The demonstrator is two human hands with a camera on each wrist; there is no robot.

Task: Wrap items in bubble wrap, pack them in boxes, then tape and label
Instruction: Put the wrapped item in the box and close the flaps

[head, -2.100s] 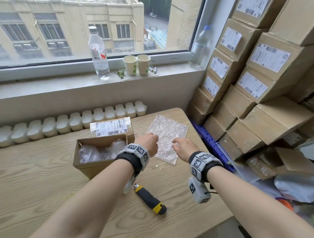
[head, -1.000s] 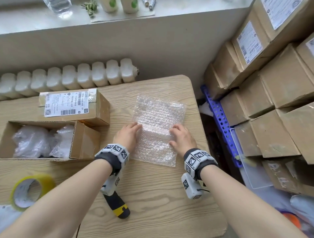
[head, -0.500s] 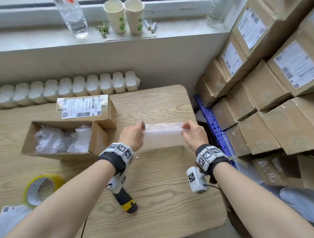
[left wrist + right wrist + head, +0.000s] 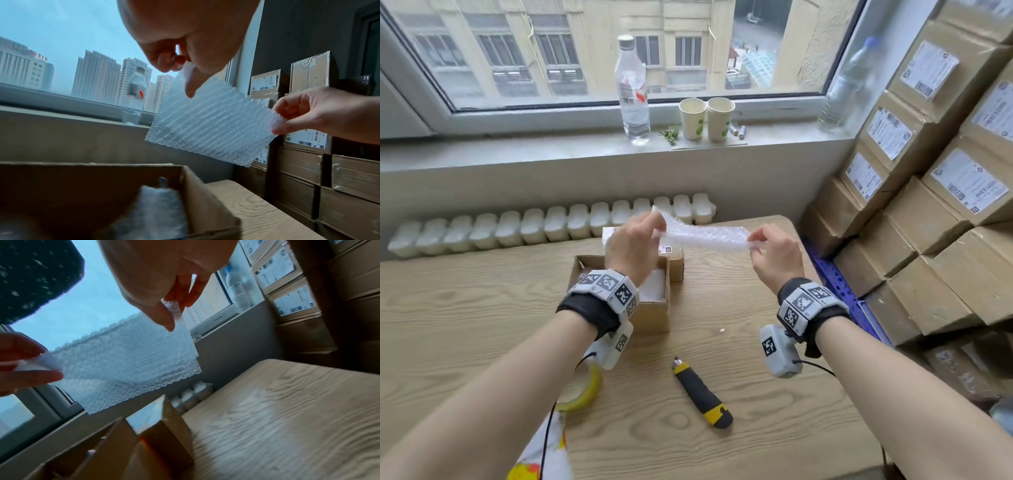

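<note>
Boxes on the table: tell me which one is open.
The open box nearer the person, under the left hand, with wrapped bundles inside. The labelled box behind it is closed.

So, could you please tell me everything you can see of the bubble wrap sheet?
The bubble wrap sheet is one clear, roughly rectangular piece of plastic, covered in rows of small air bubbles with slightly scalloped edges. It is lifted off the wooden table and hangs in the air, stretched between both hands. The left hand pinches one upper corner, the right hand the other. Its lower edge hangs free above the open cardboard box. Nothing else touches it, and nothing is wrapped in it.
</note>
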